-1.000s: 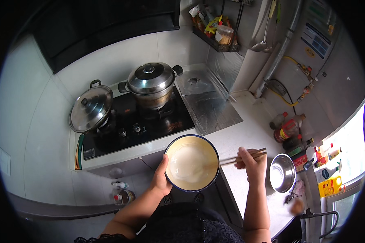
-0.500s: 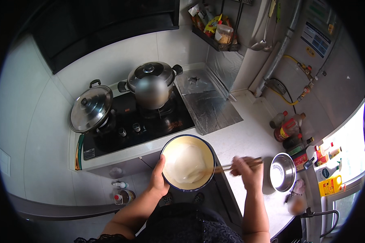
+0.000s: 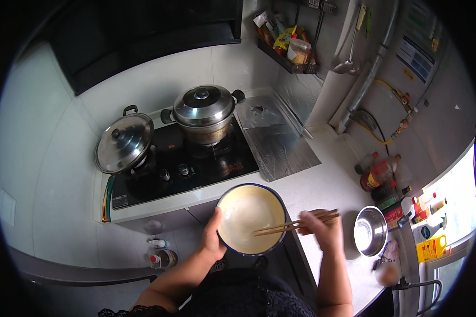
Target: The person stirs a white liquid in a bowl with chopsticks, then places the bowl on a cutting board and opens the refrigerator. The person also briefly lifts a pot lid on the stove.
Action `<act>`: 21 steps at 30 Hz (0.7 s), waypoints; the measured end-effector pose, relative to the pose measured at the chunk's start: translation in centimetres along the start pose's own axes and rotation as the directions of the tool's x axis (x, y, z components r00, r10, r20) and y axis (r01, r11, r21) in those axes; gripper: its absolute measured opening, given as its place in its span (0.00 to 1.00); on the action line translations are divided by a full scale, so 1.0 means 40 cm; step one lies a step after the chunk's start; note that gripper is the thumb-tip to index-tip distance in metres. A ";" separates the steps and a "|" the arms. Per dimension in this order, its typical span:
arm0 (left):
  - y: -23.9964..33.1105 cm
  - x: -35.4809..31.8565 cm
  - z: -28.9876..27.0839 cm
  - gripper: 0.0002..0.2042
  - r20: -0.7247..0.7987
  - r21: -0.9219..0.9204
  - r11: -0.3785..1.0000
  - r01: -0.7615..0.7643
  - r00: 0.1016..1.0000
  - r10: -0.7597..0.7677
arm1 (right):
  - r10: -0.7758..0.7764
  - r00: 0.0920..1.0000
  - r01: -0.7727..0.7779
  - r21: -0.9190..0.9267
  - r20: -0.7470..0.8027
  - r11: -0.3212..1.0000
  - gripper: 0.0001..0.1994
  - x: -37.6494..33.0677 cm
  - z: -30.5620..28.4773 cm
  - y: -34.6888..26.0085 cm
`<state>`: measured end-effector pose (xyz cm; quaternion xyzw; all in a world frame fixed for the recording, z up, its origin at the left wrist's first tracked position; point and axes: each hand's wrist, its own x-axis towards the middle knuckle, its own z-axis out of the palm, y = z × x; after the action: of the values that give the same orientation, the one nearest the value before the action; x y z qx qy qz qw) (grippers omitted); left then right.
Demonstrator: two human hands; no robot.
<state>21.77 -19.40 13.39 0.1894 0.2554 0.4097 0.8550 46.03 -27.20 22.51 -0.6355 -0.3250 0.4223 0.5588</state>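
Observation:
My left hand [image 3: 212, 242] grips the left rim of a cream enamel bowl [image 3: 280, 211] with a dark blue edge, held in front of the counter. Inside is a pale, whitish batter-like liquid [image 3: 248, 214]. In my right hand [image 3: 322, 227], closed near their upper ends, is a pair of wooden chopsticks [image 3: 285, 227]. Their tips reach into the liquid, to the right of the bowl's middle. Nearest to my right hand on the counter stands a shiny steel basin [image 3: 378, 216].
A lidded steel pot [image 3: 203, 111] and a lidded wok [image 3: 122, 142] sit on the black gas hob [image 3: 195, 182]. Foil sheeting [image 3: 280, 148] covers the counter beside it. Several bottles [image 3: 378, 171] line the right wall. More bottles [image 3: 165, 259] stand on the floor at lower left.
The chopsticks have swept through the liquid and now show more sharply. In the picture, the bowl and the surroundings sit slightly lower and farther right.

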 end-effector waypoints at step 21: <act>0.015 0.014 0.051 0.35 -0.049 0.070 0.998 -0.001 0.999 0.005 | -0.295 0.950 0.290 -0.056 -0.099 0.955 0.09 0.022 0.041 0.012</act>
<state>22.91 -18.81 15.18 0.2094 0.2904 0.4063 0.8407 44.92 -25.78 21.85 -0.6130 -0.3941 0.2939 0.6185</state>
